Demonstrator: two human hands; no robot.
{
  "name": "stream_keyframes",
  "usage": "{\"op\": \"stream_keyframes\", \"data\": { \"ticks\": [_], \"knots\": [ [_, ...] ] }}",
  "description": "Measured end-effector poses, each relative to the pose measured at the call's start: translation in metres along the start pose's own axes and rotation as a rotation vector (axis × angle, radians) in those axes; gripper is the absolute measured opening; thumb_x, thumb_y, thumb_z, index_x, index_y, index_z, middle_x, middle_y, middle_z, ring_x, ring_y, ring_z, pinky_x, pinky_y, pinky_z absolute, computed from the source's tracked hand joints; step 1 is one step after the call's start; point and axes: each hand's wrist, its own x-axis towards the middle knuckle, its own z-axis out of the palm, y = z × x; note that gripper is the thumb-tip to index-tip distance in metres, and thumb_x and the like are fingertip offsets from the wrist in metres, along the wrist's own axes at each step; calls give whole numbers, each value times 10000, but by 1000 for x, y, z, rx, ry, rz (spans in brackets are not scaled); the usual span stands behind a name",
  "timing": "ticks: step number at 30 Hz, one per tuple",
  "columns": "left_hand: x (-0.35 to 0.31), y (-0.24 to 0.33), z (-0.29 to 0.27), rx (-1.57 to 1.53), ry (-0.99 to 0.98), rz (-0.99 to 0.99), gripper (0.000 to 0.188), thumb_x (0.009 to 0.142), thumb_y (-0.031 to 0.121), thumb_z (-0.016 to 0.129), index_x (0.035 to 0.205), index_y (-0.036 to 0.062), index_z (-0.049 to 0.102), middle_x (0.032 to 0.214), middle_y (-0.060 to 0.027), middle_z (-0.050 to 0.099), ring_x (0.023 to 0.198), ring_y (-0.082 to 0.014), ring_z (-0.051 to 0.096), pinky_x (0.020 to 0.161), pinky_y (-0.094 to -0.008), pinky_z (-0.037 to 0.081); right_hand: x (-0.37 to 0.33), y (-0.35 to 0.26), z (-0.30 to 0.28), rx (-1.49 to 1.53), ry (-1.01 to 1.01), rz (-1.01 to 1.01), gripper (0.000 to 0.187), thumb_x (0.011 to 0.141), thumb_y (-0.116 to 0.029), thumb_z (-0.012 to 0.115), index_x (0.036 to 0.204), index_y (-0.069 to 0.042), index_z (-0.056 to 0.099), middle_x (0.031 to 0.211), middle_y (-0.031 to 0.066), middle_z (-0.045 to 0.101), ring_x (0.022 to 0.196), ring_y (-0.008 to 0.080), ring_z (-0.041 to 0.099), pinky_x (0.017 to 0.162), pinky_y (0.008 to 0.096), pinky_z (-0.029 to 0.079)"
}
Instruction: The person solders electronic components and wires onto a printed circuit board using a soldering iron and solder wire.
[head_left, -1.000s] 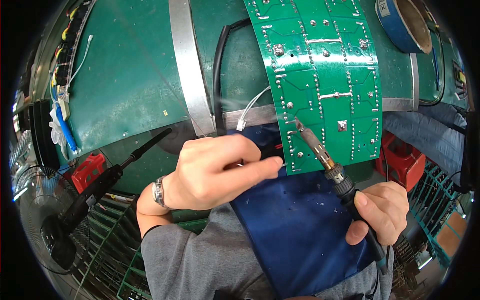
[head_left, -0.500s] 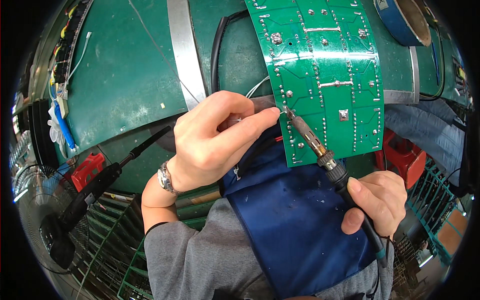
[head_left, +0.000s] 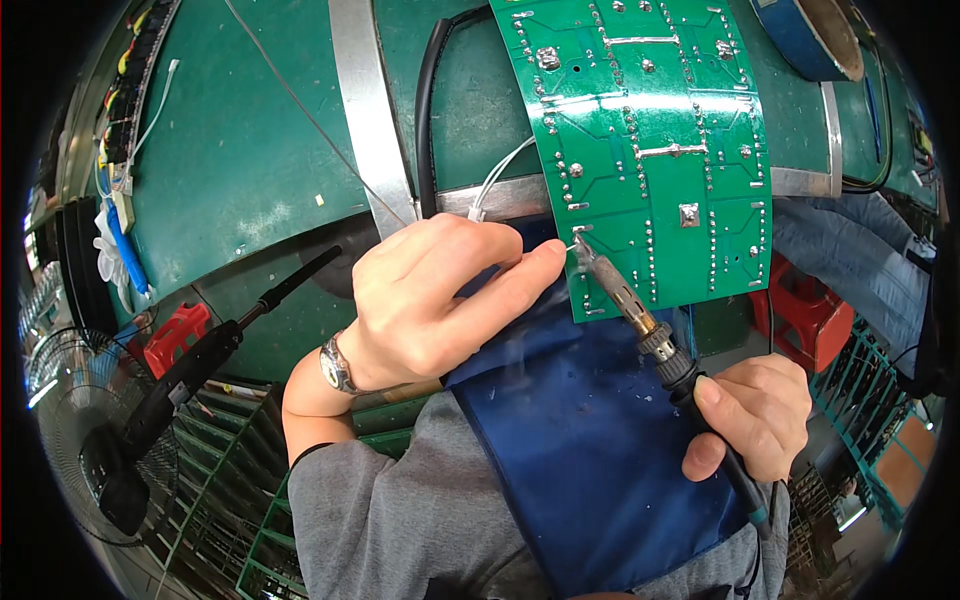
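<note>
A green circuit board (head_left: 665,245) extends past the table's front edge, solder side up, with rows of shiny joints. My left hand (head_left: 430,300), wearing a metal watch (head_left: 335,365), is closed in a pinch on thin solder wire (head_left: 290,90). That wire runs in from the far left, and its end reaches the board's left edge by my fingertips. Wrapped around the black handle of a soldering iron (head_left: 655,340), my right hand (head_left: 760,415) holds it slanted. The iron's tip touches or nearly touches a joint near the board's left edge, beside the solder's end.
A metal strip (head_left: 372,110) crosses the green table (head_left: 250,130). White leads (head_left: 490,190) and a black cable (head_left: 425,120) lie left of the board. At far right sits a blue round container (head_left: 805,40). A fan (head_left: 100,430) stands at left, a red stool (head_left: 810,315) at right.
The iron's tip and my left fingertips have moved nearer to me along the board's left edge, to another joint. The board sits slightly higher in view. Both grips are unchanged.
</note>
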Motion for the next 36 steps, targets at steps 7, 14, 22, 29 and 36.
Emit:
{"op": "stream_keyframes", "data": {
  "ticks": [7, 14, 22, 29, 36],
  "knots": [
    [-4, 10, -10, -70, 12, -143, 420, 583, -27, 817, 983, 98, 796, 801, -22, 585, 648, -159, 587, 551, -284, 478, -7, -3, -6, 25, 77, 18, 290, 948, -236, 648, 955, 49, 703, 647, 31, 625, 470, 120, 572, 401, 232, 435],
    [-5, 15, -3, 56, 43, 11, 353, 591, 30, 847, 928, 120, 792, 794, -9, 597, 699, -190, 608, 593, -311, 502, -12, -6, -6, 32, 41, 12, 310, 948, -260, 654, 954, 46, 704, 653, 26, 624, 474, 116, 568, 395, 229, 414],
    [-3, 11, 1, 246, 75, 100, 374, 524, 135, 662, 880, 138, 774, 798, 52, 608, 781, -147, 596, 549, -243, 387, -11, -10, -7, 1, 19, 5, 283, 920, -222, 662, 988, 49, 706, 686, 27, 630, 515, 112, 586, 411, 217, 434],
    [-4, 11, -2, 194, 2, 84, 377, 575, 147, 686, 937, 133, 789, 811, 27, 620, 678, -123, 586, 513, -248, 410, -12, -11, -2, -10, 15, -8, 262, 911, -186, 644, 983, 57, 708, 681, 28, 628, 511, 109, 581, 397, 214, 415],
    [-16, 29, -5, -254, -123, -207, 406, 617, 3, 848, 993, 152, 808, 801, 2, 611, 641, -122, 588, 528, -253, 454, -23, -13, -9, 0, 115, 0, 380, 986, -335, 621, 935, 33, 704, 609, 10, 599, 458, 109, 555, 378, 215, 380]
  ]
}}
